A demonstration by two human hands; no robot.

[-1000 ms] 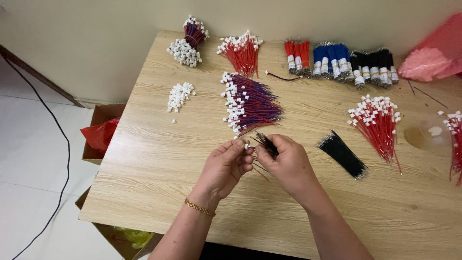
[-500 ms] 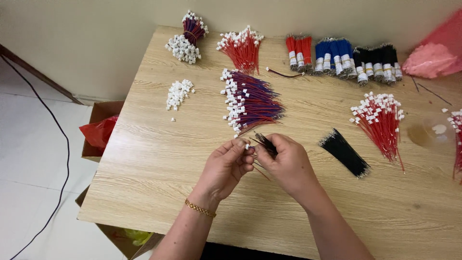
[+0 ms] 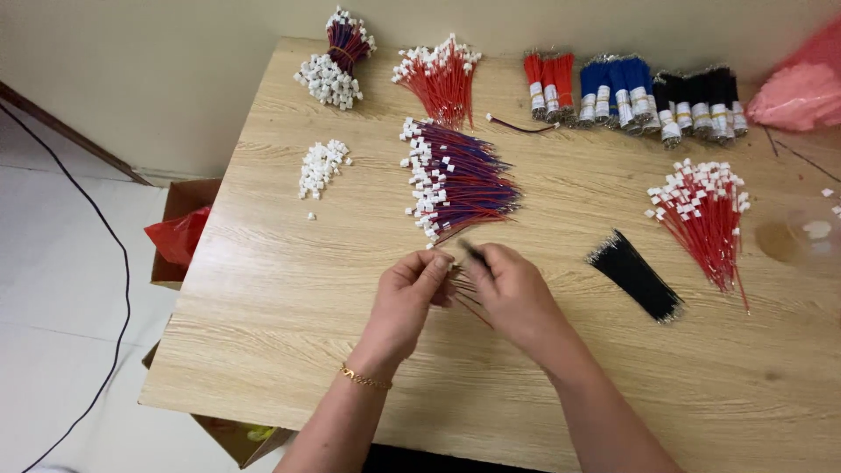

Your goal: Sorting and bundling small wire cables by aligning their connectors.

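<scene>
Fingers: my left hand (image 3: 407,293) and right hand (image 3: 512,289) pinch thin wires (image 3: 466,293) together | Place: just below finished red-blue connector pile (image 3: 455,180) | Progress: many pieces done; loose white connectors (image 3: 320,166) left of pile remain, apparently unused.

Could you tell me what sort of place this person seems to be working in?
Probably a small home or workshop bench for hand-assembling wire leads. A wooden table holds sorted bundles of red wires, a pile of loose white connectors, and a cardboard box stands on the tiled floor beside it.
</scene>
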